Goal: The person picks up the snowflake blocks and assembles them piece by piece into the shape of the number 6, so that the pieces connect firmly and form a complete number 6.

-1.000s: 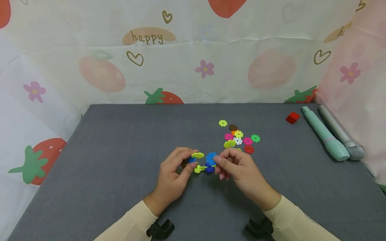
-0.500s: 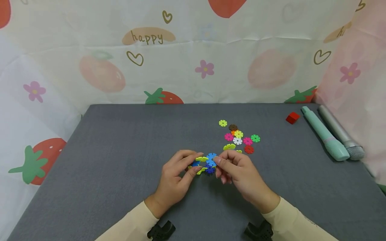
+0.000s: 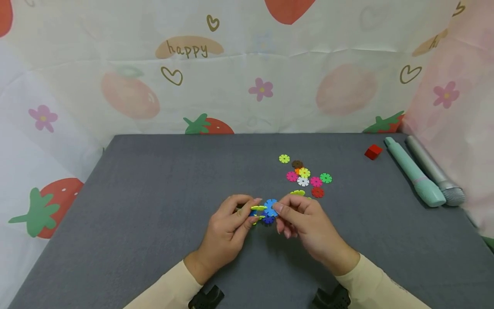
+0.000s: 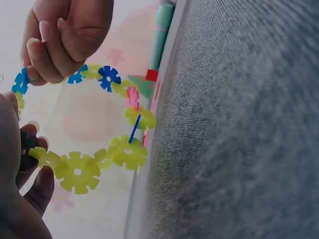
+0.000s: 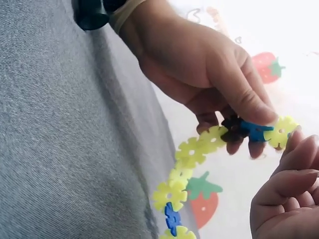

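Note:
A chain of notched plastic snowflake discs [image 4: 77, 172], mostly yellow with some blue, black and pink, curves into a loop between the hands above the table. My left hand [image 3: 227, 231] pinches one end near a blue disc [image 5: 256, 130] and a black disc [image 5: 234, 128]; a yellow disc [image 3: 258, 207] sticks out beyond its fingertips. Between thumb and fingers, my right hand [image 3: 310, 229] pinches a light-blue disc [image 3: 271, 207] at the other end. These two discs meet or nearly meet in the head view; whether their slots interlock I cannot tell.
Several loose discs, among them a white disc [image 3: 302, 181] and a red disc [image 3: 317, 192], lie beyond my right hand on the grey table [image 3: 162, 184]. A red cube [image 3: 373, 152], a green microphone-shaped object [image 3: 414, 171] and a silver microphone [image 3: 436, 171] lie at the right.
My left hand has moved right and slightly nearer me, bringing its yellow disc up to the light-blue one. The right hand has barely moved.

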A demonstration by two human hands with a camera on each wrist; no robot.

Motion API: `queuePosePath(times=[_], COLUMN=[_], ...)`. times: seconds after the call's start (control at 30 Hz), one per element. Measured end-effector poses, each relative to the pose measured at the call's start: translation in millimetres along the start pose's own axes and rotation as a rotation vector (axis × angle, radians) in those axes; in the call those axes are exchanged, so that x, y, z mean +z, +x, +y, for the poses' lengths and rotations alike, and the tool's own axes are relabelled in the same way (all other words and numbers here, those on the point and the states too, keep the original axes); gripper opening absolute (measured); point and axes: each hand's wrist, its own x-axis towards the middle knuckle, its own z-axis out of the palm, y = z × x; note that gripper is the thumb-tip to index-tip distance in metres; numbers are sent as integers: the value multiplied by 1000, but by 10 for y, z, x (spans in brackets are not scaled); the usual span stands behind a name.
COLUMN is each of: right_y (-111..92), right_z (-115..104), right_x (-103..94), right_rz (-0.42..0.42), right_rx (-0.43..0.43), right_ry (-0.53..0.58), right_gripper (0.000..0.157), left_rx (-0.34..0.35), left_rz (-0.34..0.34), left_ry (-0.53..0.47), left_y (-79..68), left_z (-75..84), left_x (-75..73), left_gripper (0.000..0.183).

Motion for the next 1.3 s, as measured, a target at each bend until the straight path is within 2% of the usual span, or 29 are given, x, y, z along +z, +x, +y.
queuePosePath(times=[0.17, 0.33, 0.47, 0.6, 0.73, 0.77, 0.83, 0.97, 1.07, 1.2, 1.3], right_y=[-12, -36, -71, -100, -86, -71, -31, 67, 115, 127, 118], right_z=[-55, -153, -272, -387, -434, -427, -385, -246, -154, -98, -97], right_x=[7, -1, -104, -270, -430, -466, -527, -598, -602, -567, -532], right_rz=[-11, -9, 22, 98, 193, 206, 197, 102, 52, 32, 25], right_rx=[20, 25, -73, -200, -306, -320, -323, -301, -338, -421, -450], right_ry=[-22, -90, -170, -245, -393, -447, -539, -633, -627, -617, -623], right_gripper=[30, 30, 22, 13, 1, 6, 16, 23, 20, 22, 23], left_rx=[-17, -66, -82, -75, -74, -78, -80, -87, -93, -97, -101], left_rz=[-11, 22, 52, 72, 82, 83, 85, 86, 81, 73, 66], left_ry=[-4, -58, -56, -54, -72, -75, -78, -77, -76, -71, -65], left_y=[6, -7, -27, -35, -35, -36, -38, -38, -33, -26, -25], left_z=[30, 15, -16, -42, -59, -61, -64, -62, -58, -51, -45], left_x=[9, 50, 63, 58, 50, 48, 46, 41, 36, 34, 38], left_gripper=[35, 32, 32, 31, 28, 28, 30, 35, 35, 35, 37])
